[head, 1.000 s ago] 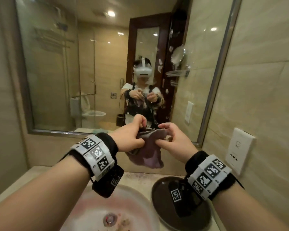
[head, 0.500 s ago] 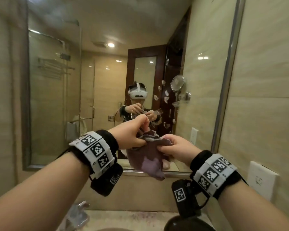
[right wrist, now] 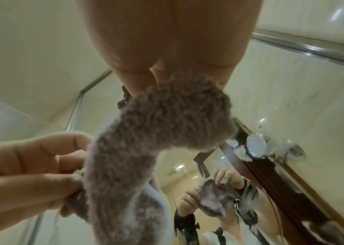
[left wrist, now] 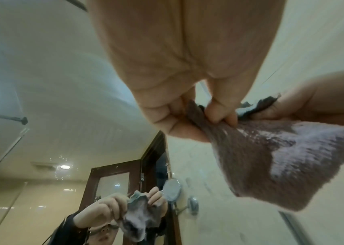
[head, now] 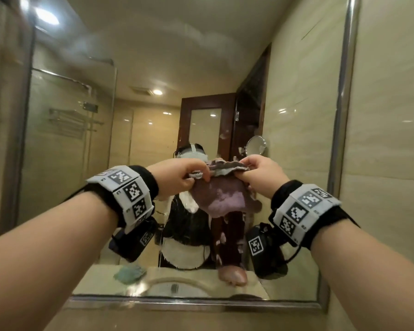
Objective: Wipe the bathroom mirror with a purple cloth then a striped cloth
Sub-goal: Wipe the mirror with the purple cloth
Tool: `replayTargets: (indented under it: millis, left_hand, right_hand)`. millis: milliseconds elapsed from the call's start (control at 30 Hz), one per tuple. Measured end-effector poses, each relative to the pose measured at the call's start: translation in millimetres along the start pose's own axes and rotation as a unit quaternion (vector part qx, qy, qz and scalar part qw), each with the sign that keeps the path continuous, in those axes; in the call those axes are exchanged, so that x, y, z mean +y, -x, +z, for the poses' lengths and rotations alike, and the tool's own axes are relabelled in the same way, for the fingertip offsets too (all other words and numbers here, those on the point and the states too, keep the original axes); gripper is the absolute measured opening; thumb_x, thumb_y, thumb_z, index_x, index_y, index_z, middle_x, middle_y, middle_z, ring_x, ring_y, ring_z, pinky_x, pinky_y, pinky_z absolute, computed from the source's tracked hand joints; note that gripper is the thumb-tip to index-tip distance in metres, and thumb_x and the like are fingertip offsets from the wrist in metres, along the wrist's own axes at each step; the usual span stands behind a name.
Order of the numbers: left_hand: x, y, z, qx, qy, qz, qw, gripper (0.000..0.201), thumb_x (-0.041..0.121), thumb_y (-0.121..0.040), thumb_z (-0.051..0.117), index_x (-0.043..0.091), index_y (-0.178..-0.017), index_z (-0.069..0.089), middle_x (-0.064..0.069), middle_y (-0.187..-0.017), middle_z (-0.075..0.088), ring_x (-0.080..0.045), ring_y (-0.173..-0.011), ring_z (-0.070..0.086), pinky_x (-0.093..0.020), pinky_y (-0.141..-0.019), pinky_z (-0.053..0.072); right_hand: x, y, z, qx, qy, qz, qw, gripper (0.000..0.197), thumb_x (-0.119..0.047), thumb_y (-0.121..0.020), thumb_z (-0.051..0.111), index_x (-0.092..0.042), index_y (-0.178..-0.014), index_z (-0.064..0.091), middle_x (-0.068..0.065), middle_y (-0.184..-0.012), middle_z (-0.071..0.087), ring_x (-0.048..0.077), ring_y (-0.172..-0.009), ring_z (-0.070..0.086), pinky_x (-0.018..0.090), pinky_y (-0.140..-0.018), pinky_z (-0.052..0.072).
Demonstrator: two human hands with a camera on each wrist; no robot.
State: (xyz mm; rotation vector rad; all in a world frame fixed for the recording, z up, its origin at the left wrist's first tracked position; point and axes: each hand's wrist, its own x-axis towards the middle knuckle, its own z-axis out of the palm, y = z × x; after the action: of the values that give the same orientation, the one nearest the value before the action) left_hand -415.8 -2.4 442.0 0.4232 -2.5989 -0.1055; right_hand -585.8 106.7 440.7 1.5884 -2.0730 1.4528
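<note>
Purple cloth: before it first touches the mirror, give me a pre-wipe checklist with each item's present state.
1. Left hand pinches the purple cloth: ok.
2. Right hand pinches its top edge: ok.
3. Cloth spread flat for wiping: not ok, it hangs bunched.
4. Cloth touching the mirror: cannot tell.
5. Smears on the glass to wipe: ok, white blotches show near the small round mirror.
6. Striped cloth within reach: cannot tell.

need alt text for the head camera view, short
Two hands, left hand and right hand, pinch the top edge of a purple cloth held up before a bathroom mirror. Both wrists wear marker bands, and the mirror reflects a glass shower and a dark wooden door.
</note>
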Motion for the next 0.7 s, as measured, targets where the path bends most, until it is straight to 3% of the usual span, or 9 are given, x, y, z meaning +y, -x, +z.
replayTargets:
  millis: [67, 200, 300, 367, 467, 600, 700]
  left_hand:
    - [-6, -18, -6, 0.055, 0.011, -0.001, 0.998, 0.03, 0.006, -0.094, 0.042, 0.031, -0.106, 0.053, 0.01, -0.109, 0.046, -0.004, -0.088, 0.047, -0.01, -0.072, 0.043]
    - [-14, -64, -11, 0.154, -0.007, 0.011, 0.988, 0.024, 0.02, -0.093, 0.052, 0.021, -0.117, 0.054, 0.001, -0.115, 0.047, -0.013, -0.105, 0.046, -0.021, -0.09, 0.04]
    - [-22, -102, -9, 0.203, -0.044, 0.001, 0.978, 0.037, 0.018, -0.085, 0.064, 0.022, -0.12, 0.051, 0.0, -0.119, 0.044, -0.015, -0.11, 0.045, -0.024, -0.095, 0.038]
    - [-28, -125, -6, 0.232, -0.062, -0.011, 0.971, 0.045, 0.014, -0.082, 0.066, 0.02, -0.123, 0.049, -0.002, -0.122, 0.042, -0.018, -0.113, 0.043, -0.025, -0.096, 0.036]
    - [-37, -153, -1, 0.247, -0.081, -0.039, 0.965, 0.059, 0.021, -0.077, 0.073, 0.017, -0.128, 0.044, -0.005, -0.124, 0.039, -0.021, -0.115, 0.042, -0.03, -0.099, 0.037]
    - [-47, -180, 3, 0.258, -0.124, -0.043, 0.957, 0.065, 0.033, -0.075, 0.074, 0.018, -0.129, 0.041, -0.005, -0.126, 0.038, -0.022, -0.118, 0.038, -0.035, -0.103, 0.035]
    - [-48, -190, 3, 0.267, -0.202, -0.029, 0.942, 0.069, 0.043, -0.075, 0.071, 0.021, -0.131, 0.038, -0.003, -0.129, 0.034, -0.021, -0.121, 0.033, -0.034, -0.106, 0.029]
  right_hand:
    - [2, -22, 0, 0.026, 0.008, -0.003, 1.0, 0.011, -0.024, -0.083, 0.066, -0.026, -0.078, 0.056, -0.006, -0.077, 0.059, 0.019, -0.085, 0.06, 0.04, -0.083, 0.053]
    - [0, -70, 4, 0.114, 0.063, -0.014, 0.991, 0.012, -0.028, -0.085, 0.062, -0.022, -0.095, 0.062, 0.002, -0.095, 0.066, 0.022, -0.093, 0.061, 0.038, -0.085, 0.051]
    - [-2, -101, 3, 0.159, 0.07, -0.008, 0.985, 0.018, -0.024, -0.088, 0.057, -0.02, -0.105, 0.061, 0.002, -0.103, 0.064, 0.021, -0.098, 0.058, 0.027, -0.08, 0.046]
    - [-1, -120, 5, 0.182, 0.064, -0.016, 0.981, 0.02, -0.02, -0.088, 0.054, -0.019, -0.107, 0.06, 0.003, -0.107, 0.064, 0.022, -0.1, 0.057, 0.026, -0.08, 0.043]
    - [2, -143, 16, 0.192, 0.039, -0.027, 0.98, 0.02, -0.016, -0.087, 0.052, -0.02, -0.105, 0.06, 0.004, -0.111, 0.062, 0.021, -0.1, 0.057, 0.027, -0.083, 0.043]
    - [15, -157, 26, 0.204, 0.009, -0.058, 0.977, 0.027, -0.019, -0.088, 0.056, -0.021, -0.114, 0.05, 0.003, -0.127, 0.042, 0.016, -0.099, 0.05, 0.027, -0.088, 0.044]
    - [25, -152, 31, 0.245, 0.053, -0.131, 0.959, 0.035, -0.012, -0.085, 0.058, -0.019, -0.113, 0.038, 0.0, -0.12, 0.025, 0.014, -0.099, 0.041, 0.024, -0.084, 0.044]
